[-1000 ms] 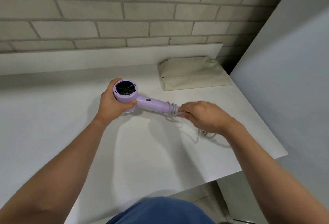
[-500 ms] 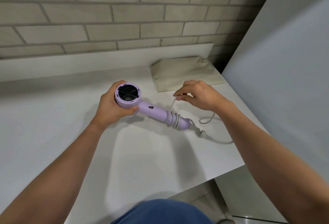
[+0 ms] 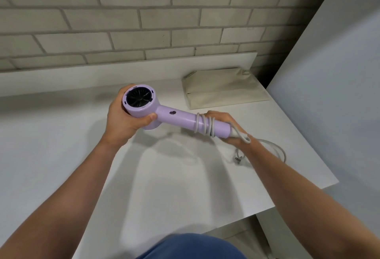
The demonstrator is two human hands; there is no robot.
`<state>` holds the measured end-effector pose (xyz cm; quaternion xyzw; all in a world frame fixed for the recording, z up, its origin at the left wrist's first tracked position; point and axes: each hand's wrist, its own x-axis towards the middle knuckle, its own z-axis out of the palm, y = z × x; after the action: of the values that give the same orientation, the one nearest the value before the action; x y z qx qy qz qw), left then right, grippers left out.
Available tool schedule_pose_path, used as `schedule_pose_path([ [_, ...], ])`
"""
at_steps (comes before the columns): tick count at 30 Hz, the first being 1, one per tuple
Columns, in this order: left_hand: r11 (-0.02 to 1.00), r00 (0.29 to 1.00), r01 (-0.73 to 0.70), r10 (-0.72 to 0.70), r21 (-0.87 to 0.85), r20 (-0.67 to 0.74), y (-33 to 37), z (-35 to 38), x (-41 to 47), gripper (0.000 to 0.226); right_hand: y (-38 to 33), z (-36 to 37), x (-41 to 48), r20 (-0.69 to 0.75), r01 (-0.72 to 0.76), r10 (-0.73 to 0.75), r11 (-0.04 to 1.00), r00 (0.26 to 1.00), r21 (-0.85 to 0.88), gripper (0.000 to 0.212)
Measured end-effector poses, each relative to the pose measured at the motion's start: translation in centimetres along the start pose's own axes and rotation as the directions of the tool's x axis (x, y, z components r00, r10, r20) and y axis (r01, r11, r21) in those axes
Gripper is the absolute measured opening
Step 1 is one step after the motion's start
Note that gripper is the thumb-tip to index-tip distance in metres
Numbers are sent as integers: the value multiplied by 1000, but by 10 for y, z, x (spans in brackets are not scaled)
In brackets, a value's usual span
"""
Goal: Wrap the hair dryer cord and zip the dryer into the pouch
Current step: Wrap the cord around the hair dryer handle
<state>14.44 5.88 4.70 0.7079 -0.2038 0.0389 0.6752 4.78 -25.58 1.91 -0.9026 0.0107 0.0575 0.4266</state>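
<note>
A lilac dryer [image 3: 174, 114] is held above the white bench [image 3: 61, 145], a little above the middle of the frame, with its dark round grille facing up and its handle slanting down to the right. The left hand [image 3: 123, 123] grasps the dryer's head from the left, the thumb pressed on the near side of the barrel. The right hand [image 3: 228, 120] is curled round the far end of the handle from behind, fingers showing above it and the heel of the hand below. Whether it also pinches the cord [image 3: 205, 125] there is hidden. The pale grey cord makes about three turns round the handle just left of that hand. Its stiff sleeve juts from the handle's end and lies over the wrist. The slack loops on the bench at right, ending in the plug [image 3: 238, 157] beside the right forearm. A beige pouch [image 3: 224, 90] lies flat at the bench's far right, near the brick wall [image 3: 144, 22], apart from the dryer.
</note>
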Motion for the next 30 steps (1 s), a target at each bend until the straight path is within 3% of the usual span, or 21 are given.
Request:
schedule_pose_path([
  [1, 1000, 1000, 4, -5, -7, -16, -1, 1, 0, 78, 4, 13, -6, 29, -184, 184, 983, 983, 16, 39],
  [2, 1000, 999, 13, -13, -13, -38, -3, 3, 0, 79, 2, 25, -10, 56, -242, 243, 970, 968, -30, 32],
  [3, 1000, 998, 23, -24, -17, -65, -5, 5, 0, 79, -2, 36, -9, 31, -142, 143, 989, 989, -44, 24],
  [5, 999, 990, 54, -55, -9, -131, -11, 9, -1, 78, -22, 44, -17, 62, 5, 0, 997, 998, -81, 33],
  [7, 994, 969, 104, -97, 19, -228, -17, 14, -2, 74, -40, 41, -27, 191, 32, -5, 990, 982, -138, 46],
  [11, 977, 915, 173, -114, 121, -387, -19, 18, -4, 71, -66, 21, -40, 372, 34, 52, 975, 927, -221, 39],
  [17, 967, 954, 157, -97, 199, -285, -19, 13, -11, 71, -98, -32, -46, 334, 68, 36, 954, 942, -293, 26],
  [24, 970, 984, 126, -95, 208, -152, -15, 7, -16, 75, -103, -54, -41, 135, 114, -60, 891, 989, -439, 18],
  [30, 976, 997, 75, -79, 202, 14, -10, 6, -21, 74, -104, -60, -28, -28, 154, -242, 696, 970, -701, 27],
])
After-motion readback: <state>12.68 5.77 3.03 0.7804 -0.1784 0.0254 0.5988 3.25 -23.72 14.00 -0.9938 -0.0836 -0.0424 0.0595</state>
